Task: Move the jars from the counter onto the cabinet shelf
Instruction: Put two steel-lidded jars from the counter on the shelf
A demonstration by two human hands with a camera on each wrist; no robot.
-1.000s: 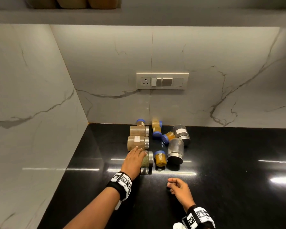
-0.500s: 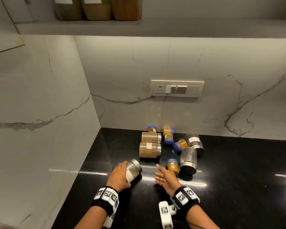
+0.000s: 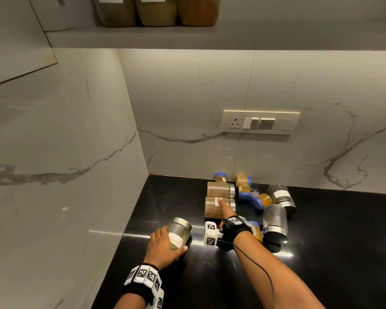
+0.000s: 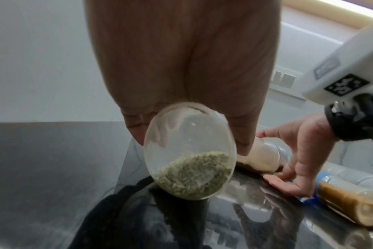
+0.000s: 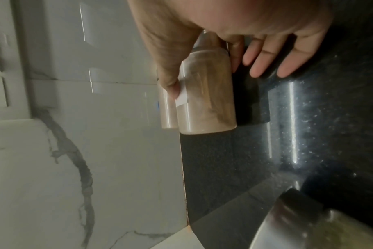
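My left hand (image 3: 173,240) grips a steel-lidded jar of green seeds (image 3: 179,234), tilted just above the black counter (image 3: 321,253). Its clear base faces the left wrist view (image 4: 189,160). My right hand (image 3: 226,211) reaches over a brown powder jar (image 3: 215,207) that lies on its side. Its thumb rests on the white label and its fingers curl under the far side (image 5: 207,94). Behind it lies a second brown jar (image 3: 218,189). The grey cabinet shelf (image 3: 232,36) runs overhead.
Several more jars lie to the right: small blue-lidded ones (image 3: 262,200) and two dark steel-lidded ones (image 3: 274,221). Three large jars (image 3: 154,10) stand on the shelf's left part. A marble wall (image 3: 65,175) closes the left side; a switch plate (image 3: 260,122) is on the back wall.
My left hand has picked the green seed jar up off the counter and tipped its lid upward. My right hand has gone forward from the counter's front onto the brown powder jar.
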